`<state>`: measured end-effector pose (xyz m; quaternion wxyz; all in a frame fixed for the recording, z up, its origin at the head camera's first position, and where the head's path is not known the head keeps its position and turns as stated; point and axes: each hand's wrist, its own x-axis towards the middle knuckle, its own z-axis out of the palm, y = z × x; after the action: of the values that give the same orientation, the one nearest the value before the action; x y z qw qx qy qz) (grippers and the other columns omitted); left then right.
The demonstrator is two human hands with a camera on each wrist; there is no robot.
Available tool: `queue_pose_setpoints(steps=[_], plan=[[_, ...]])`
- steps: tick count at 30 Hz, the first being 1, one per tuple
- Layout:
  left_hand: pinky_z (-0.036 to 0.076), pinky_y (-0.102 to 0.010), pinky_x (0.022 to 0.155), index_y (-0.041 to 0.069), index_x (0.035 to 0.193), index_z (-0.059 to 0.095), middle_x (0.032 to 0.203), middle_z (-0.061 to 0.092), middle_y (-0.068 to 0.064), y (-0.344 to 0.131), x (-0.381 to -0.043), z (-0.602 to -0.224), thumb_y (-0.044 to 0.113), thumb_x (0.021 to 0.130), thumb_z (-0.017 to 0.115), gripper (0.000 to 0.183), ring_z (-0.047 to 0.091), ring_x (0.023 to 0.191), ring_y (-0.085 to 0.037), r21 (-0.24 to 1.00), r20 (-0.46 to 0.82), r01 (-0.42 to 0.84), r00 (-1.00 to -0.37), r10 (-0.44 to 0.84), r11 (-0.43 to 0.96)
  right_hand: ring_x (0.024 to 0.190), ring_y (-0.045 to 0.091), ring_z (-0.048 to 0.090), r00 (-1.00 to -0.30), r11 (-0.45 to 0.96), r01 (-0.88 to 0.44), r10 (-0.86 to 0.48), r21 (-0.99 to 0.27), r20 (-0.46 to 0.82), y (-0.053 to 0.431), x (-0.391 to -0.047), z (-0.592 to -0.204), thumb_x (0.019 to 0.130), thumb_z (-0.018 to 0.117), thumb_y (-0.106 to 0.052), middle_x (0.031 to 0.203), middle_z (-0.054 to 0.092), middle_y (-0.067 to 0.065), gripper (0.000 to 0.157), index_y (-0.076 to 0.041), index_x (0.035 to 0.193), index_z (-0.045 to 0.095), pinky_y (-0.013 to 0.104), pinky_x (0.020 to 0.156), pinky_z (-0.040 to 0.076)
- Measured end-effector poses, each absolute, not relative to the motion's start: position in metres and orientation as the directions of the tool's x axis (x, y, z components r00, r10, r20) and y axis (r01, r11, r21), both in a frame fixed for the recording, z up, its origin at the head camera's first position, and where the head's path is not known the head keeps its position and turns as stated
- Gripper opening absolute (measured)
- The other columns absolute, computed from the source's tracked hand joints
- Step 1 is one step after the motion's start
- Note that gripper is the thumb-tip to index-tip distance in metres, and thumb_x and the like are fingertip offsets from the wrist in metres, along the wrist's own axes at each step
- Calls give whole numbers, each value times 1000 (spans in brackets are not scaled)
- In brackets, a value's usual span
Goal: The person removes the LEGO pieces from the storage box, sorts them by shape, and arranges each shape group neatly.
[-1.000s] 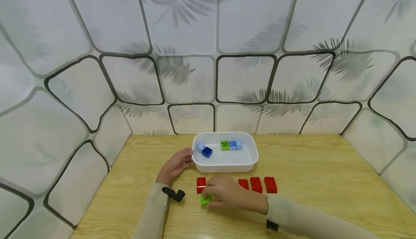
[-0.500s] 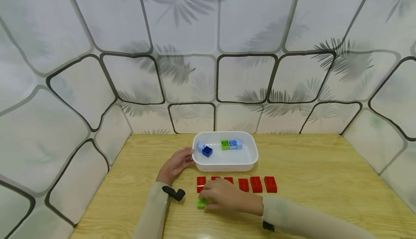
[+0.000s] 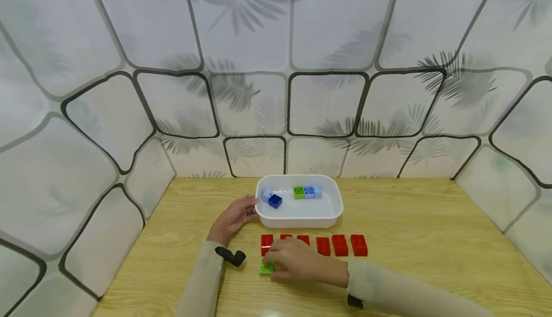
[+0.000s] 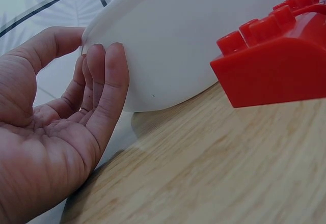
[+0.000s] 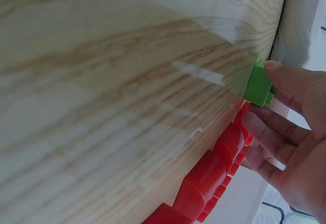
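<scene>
My right hand [image 3: 297, 262] pinches a green toy building brick [image 3: 266, 269] between thumb and finger, low at the table in front of the leftmost red brick [image 3: 266, 243]. In the right wrist view the green brick [image 5: 259, 84] stands at the end of a row of red bricks [image 5: 200, 186], the other fingers bent close over them. My left hand [image 3: 235, 216] rests against the left end of a white tub [image 3: 286, 222]. The left wrist view has its loosely bent fingers [image 4: 113, 81] at the tub's outer wall [image 4: 168, 46]; no finger shows inside the tub.
Inside the tub lie a dark blue brick [image 3: 275, 201], a light blue one [image 3: 267, 194] and a short line with a green brick [image 3: 299, 193] at its left. Red bricks [image 3: 339, 245] stand spaced along the tub's front. A patterned wall [image 3: 327, 156] rises behind the wooden table [image 3: 396, 216].
My right hand has moved a little left with the green brick, which has turned from slanted to nearly straight. More of the middle red bricks shows. My left hand and the tub have stayed put.
</scene>
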<state>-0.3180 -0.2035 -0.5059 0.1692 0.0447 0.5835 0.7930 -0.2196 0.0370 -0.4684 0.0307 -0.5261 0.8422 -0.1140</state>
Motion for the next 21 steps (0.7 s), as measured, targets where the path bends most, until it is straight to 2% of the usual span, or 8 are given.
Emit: queue_pose_setpoints(steps=[9,21], plan=[[59,-22,83,-10,137,43,106,66,-2,-204,-319,-507,14,109,48,37,66,94,-10,945,-128,-215,-936,329,-245,107,3,62,-440,416,-885,-894,-211,83,38,-219,-471,94,73,-37,116,70,-9,26,-25,117,71,21,95,51],[59,-23,82,-8,134,45,104,66,-2,-205,-319,-506,14,109,48,34,65,93,-9,945,-133,-219,-936,326,-244,107,3,62,-440,414,-885,-893,-213,94,38,-222,-464,94,73,-38,116,69,-10,27,-24,117,72,23,96,51]])
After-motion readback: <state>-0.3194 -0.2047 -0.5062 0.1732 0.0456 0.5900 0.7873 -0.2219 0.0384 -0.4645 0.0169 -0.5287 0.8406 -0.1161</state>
